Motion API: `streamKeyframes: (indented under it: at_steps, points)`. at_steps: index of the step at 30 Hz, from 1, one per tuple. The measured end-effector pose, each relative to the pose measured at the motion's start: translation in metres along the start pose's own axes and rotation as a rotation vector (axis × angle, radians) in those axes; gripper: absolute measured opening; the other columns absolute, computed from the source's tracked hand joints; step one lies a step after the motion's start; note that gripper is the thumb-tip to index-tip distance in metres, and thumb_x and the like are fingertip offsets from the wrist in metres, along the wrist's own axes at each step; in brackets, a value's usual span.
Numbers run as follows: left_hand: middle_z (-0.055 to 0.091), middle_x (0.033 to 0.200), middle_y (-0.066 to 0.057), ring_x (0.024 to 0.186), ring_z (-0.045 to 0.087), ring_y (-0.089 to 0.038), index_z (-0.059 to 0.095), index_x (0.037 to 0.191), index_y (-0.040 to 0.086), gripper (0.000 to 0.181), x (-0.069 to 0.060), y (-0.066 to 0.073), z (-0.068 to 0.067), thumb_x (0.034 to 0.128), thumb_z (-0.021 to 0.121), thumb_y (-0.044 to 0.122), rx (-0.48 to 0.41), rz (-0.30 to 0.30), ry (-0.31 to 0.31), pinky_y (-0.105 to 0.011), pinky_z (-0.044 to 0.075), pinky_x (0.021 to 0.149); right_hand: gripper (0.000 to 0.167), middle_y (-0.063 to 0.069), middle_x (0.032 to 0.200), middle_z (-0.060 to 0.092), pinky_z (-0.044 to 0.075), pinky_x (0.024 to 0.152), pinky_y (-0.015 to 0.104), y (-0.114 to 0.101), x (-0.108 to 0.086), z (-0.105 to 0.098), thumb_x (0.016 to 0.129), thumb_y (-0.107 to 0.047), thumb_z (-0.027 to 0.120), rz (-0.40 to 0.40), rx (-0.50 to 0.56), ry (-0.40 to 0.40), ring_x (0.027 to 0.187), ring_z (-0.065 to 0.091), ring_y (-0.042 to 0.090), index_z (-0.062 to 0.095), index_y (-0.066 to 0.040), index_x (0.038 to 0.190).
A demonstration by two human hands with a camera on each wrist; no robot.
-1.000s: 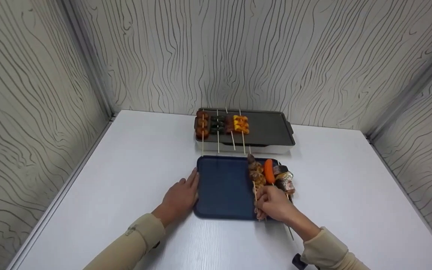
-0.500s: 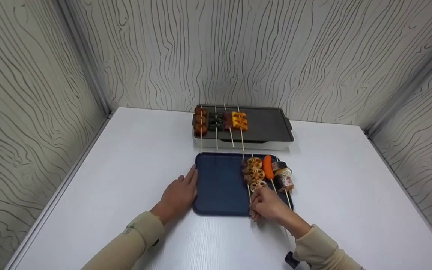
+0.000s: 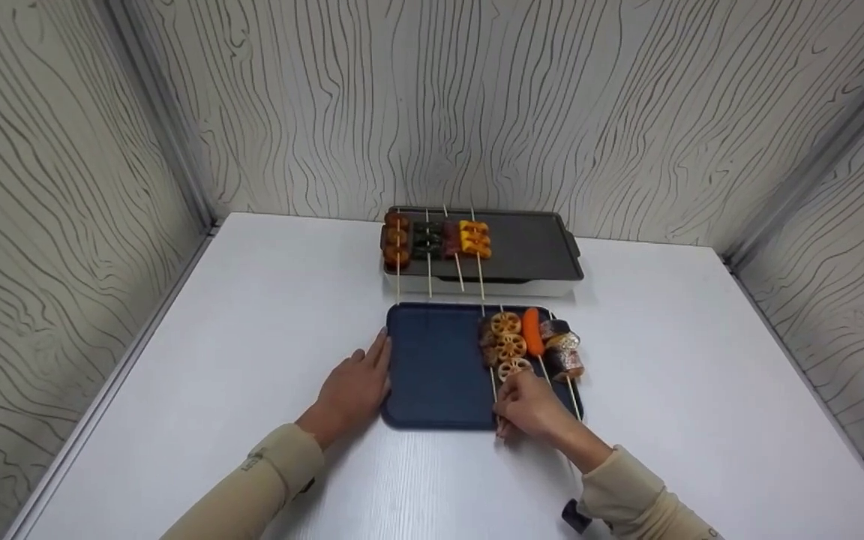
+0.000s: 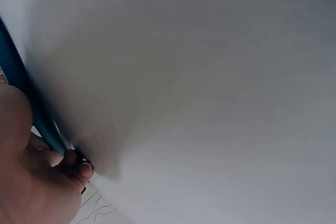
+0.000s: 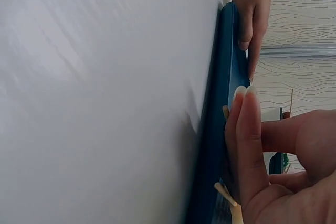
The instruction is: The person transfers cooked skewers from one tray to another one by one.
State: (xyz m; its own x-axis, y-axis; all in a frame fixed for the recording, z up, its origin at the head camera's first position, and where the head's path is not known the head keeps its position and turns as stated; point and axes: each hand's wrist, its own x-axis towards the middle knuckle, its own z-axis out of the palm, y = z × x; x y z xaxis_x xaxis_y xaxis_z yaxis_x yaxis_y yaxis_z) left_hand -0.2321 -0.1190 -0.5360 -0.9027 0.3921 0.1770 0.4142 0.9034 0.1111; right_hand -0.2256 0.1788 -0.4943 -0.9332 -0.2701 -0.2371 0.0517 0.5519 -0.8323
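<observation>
A dark blue tray (image 3: 436, 367) lies on the white table, bearing several skewers along its right side. My right hand (image 3: 531, 406) pinches the stick of a brown meat skewer (image 3: 487, 346) low down, near the tray's front edge. Right of it lie a lotus root skewer (image 3: 509, 346), an orange sausage skewer (image 3: 532, 331) and a skewer of dark-skinned chunks (image 3: 567, 360). In the right wrist view a stick end (image 5: 226, 112) pokes out by the fingertips. My left hand (image 3: 353, 388) rests with extended fingers against the tray's left edge.
Behind the tray stands a griddle (image 3: 533, 244) with a dark top. On its left half lie skewers of brown balls (image 3: 396, 238), dark green pieces (image 3: 427, 240), dark red pieces (image 3: 451, 238) and yellow pieces (image 3: 475, 238). Wood-patterned walls (image 3: 432, 105) enclose the table.
My right hand has moved the meat skewer left, from over the lotus root skewer to beside it on the tray. The lotus slices now show. My left hand stays at the tray's edge.
</observation>
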Motion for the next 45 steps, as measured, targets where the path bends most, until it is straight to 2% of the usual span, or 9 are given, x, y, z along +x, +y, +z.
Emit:
streamKeyframes:
  at_steps: [9, 17, 20, 24, 29, 34, 38, 42, 45]
  points:
    - [0.043, 0.157, -0.021, 0.104, 0.064, -0.036, 0.047, 0.148, -0.008, 0.051, 0.0, 0.0, 0.003, 0.1037, 0.053, 0.018, 0.0, 0.014, 0.037, -0.045, 0.056, 0.083, 0.011, 0.009, 0.073, 0.069, 0.052, 0.052, 0.03, -0.005, -0.008, -0.01, 0.092, 0.001, 0.067, -0.058, -0.116, 0.021, 0.053, 0.066, 0.02, 0.065, 0.007, 0.1]
    - [0.043, 0.157, -0.02, 0.103, 0.062, -0.034, 0.047, 0.147, -0.008, 0.051, -0.001, -0.001, 0.0, 0.1046, 0.053, 0.019, 0.031, 0.026, 0.042, -0.044, 0.056, 0.082, 0.028, 0.011, 0.104, 0.067, 0.053, 0.072, 0.036, -0.011, -0.026, -0.047, 0.095, -0.01, 0.07, -0.134, -0.236, 0.104, 0.085, 0.064, 0.018, 0.063, 0.002, 0.119]
    - [0.043, 0.157, -0.02, 0.106, 0.063, -0.035, 0.047, 0.148, -0.008, 0.051, 0.0, -0.002, 0.002, 0.1048, 0.053, 0.019, 0.03, 0.025, 0.036, -0.044, 0.055, 0.084, 0.035, 0.015, 0.111, 0.065, 0.054, 0.074, 0.036, -0.002, -0.029, -0.063, 0.096, -0.01, 0.068, -0.129, -0.245, 0.152, 0.092, 0.064, 0.022, 0.058, 0.003, 0.127]
    - [0.04, 0.159, -0.02, 0.106, 0.062, -0.035, 0.045, 0.149, -0.008, 0.052, 0.001, -0.002, 0.003, 0.1055, 0.052, 0.02, 0.009, 0.023, 0.009, -0.045, 0.055, 0.085, 0.041, 0.019, 0.111, 0.063, 0.053, 0.072, 0.036, 0.017, -0.031, -0.081, 0.096, -0.008, 0.066, -0.086, -0.255, 0.205, 0.095, 0.065, 0.027, 0.051, 0.008, 0.131]
    - [0.037, 0.161, -0.02, 0.113, 0.061, -0.038, 0.042, 0.151, -0.007, 0.053, 0.0, -0.002, 0.001, 0.1064, 0.05, 0.02, -0.008, 0.008, -0.023, -0.046, 0.054, 0.09, 0.048, 0.021, 0.111, 0.061, 0.052, 0.072, 0.037, 0.041, -0.031, -0.094, 0.096, -0.01, 0.065, -0.026, -0.271, 0.225, 0.098, 0.065, 0.031, 0.044, 0.012, 0.132]
    - [0.037, 0.161, -0.02, 0.116, 0.061, -0.041, 0.042, 0.151, -0.007, 0.053, 0.001, -0.004, 0.001, 0.1064, 0.049, 0.02, -0.012, 0.007, -0.022, -0.048, 0.054, 0.091, 0.046, 0.018, 0.103, 0.061, 0.055, 0.065, 0.035, 0.057, -0.032, -0.096, 0.095, -0.007, 0.066, 0.03, -0.167, 0.198, 0.083, 0.069, 0.026, 0.043, 0.013, 0.129]
    - [0.035, 0.163, -0.018, 0.114, 0.061, -0.039, 0.041, 0.152, -0.006, 0.054, 0.002, -0.005, 0.005, 0.1066, 0.047, 0.021, -0.008, -0.004, -0.029, -0.047, 0.055, 0.09, 0.036, 0.014, 0.093, 0.064, 0.057, 0.06, 0.035, 0.064, -0.028, -0.093, 0.093, -0.004, 0.065, 0.059, -0.101, 0.159, 0.069, 0.068, 0.021, 0.051, 0.014, 0.121]
    - [0.035, 0.162, -0.02, 0.109, 0.062, -0.038, 0.04, 0.152, -0.008, 0.055, 0.002, -0.002, 0.0, 0.1058, 0.05, 0.02, -0.005, -0.007, -0.042, -0.046, 0.055, 0.086, 0.021, 0.01, 0.083, 0.066, 0.058, 0.059, 0.034, 0.07, -0.022, -0.094, 0.091, 0.0, 0.063, 0.04, -0.07, 0.094, 0.065, 0.068, 0.019, 0.061, 0.011, 0.109]
    - [0.035, 0.162, -0.02, 0.11, 0.062, -0.038, 0.04, 0.152, -0.008, 0.056, 0.003, 0.003, -0.006, 0.1044, 0.053, 0.019, -0.016, -0.024, -0.089, -0.046, 0.055, 0.085, 0.016, 0.009, 0.08, 0.066, 0.059, 0.059, 0.033, 0.076, -0.019, -0.098, 0.091, 0.002, 0.063, 0.009, -0.025, 0.046, 0.065, 0.068, 0.018, 0.064, 0.01, 0.105]
